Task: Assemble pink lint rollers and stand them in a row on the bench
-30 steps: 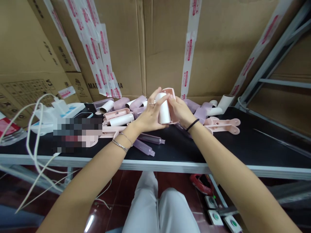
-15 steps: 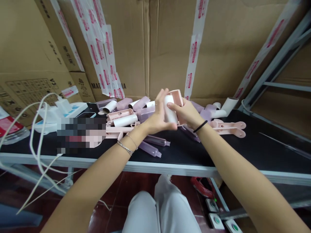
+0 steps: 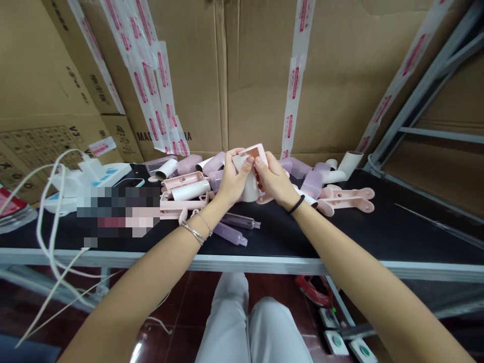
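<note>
Above the middle of the bench, both hands meet around two parts. My left hand (image 3: pixel 233 177) is closed on a white tube (image 3: pixel 250 190), its thumb pressed near the upper end. In my right hand (image 3: pixel 275 180) is a pale pink plastic housing (image 3: pixel 262 153), gripped along its side with the thumb on top. Tube and housing overlap; whether they are joined is hidden by the fingers. Below the hands lie translucent purple plastic pieces (image 3: pixel 231 234). To the left, another white tube (image 3: pixel 191 190) rests among pink housings (image 3: pixel 185 180).
A white power strip (image 3: pixel 113 174) with plugs and cables (image 3: pixel 41 222) occupies the left end. More pink housings (image 3: pixel 346 196) and an upright white tube (image 3: pixel 350 165) are on the right, near a thin rod (image 3: pixel 434 224). A cardboard wall (image 3: pixel 260 75) rises behind the black bench top (image 3: pixel 287 239).
The hands have shifted slightly left and the tube and housing are turned differently. My left fingers, stretched out before, now wrap the tube; my right hand has moved onto the housing's side.
</note>
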Available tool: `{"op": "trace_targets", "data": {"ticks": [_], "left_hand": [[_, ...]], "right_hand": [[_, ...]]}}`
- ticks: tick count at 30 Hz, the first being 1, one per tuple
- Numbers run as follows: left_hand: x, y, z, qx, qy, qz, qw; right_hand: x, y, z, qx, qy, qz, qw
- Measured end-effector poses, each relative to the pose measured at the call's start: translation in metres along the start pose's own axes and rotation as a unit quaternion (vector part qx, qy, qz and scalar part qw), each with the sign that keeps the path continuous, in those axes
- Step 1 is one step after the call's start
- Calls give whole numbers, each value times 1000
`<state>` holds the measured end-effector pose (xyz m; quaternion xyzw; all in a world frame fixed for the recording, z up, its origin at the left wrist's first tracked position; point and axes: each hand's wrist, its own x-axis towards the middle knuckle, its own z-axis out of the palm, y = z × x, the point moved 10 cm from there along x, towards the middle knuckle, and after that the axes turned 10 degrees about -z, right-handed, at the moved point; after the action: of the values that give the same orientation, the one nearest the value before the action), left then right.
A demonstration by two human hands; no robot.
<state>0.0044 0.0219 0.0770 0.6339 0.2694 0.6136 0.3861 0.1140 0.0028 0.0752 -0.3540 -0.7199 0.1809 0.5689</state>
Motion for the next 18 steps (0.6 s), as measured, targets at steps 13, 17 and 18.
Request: {"op": "trace_targets", "data": {"ticks": [13, 17, 18], "left_hand": [[-6, 8, -3, 33, 5, 12, 999], [-10, 15, 2, 57, -8, 37, 998], [-11, 15, 3, 57, -10, 34, 998]], "right_hand": [[-7, 19, 14, 16, 19, 64, 998], [-6, 15, 12, -40, 14, 32, 999], [-6, 13, 10, -44, 19, 30, 998]]}}
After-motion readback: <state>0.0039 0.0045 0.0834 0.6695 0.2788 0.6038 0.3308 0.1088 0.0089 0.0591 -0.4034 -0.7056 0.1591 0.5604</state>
